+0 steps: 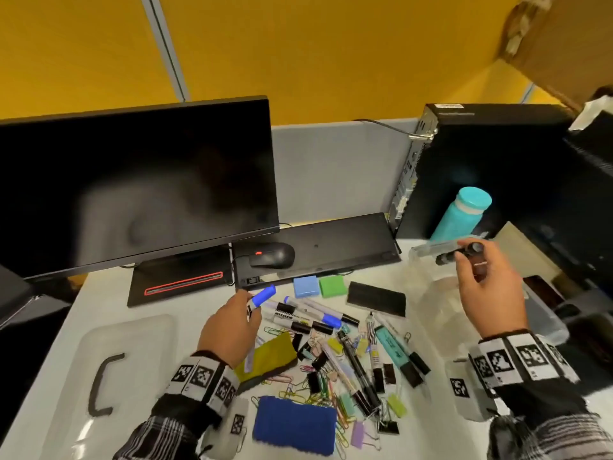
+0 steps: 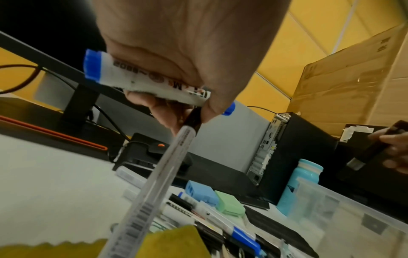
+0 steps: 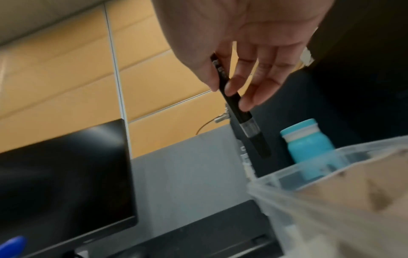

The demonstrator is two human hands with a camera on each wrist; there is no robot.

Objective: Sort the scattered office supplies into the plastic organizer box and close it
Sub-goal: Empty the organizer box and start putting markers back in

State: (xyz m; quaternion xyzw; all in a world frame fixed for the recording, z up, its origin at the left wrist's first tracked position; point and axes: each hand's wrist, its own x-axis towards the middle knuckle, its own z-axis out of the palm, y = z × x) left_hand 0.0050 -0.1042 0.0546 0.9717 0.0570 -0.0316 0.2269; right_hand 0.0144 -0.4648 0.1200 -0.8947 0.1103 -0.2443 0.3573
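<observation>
Right hand (image 1: pixel 487 287) pinching black pen (image 3: pixel 240 111) should lower it flat into clear organizer box (image 3: pixel 309 176); left hand (image 1: pixel 229 330) grips blue-capped markers (image 2: pixel 150 83).

My left hand (image 1: pixel 229 330): two items, one blue-capped marker (image 1: pixel 262 296) and one clear-barrelled pen (image 2: pixel 152 183); my right hand (image 1: pixel 489 280): one black pen (image 3: pixel 240 111); on the desk (image 1: pixel 109 303): two small boxes, one blue (image 1: pixel 306 286), one green (image 1: pixel 332 286); two cloth pads, one yellow (image 1: pixel 268 355), one dark blue (image 1: pixel 293 426); one black eraser block (image 1: pixel 376 298); one clear organizer box (image 2: pixel 353 214); one clear lid (image 1: pixel 83 376) with one handle; one teal bottle (image 1: pixel 462 214); one monitor (image 1: pixel 132 187); one mouse (image 1: pixel 272 255); loose markers, binder clips and paper clips in a heap, too tangled for me to count.
</observation>
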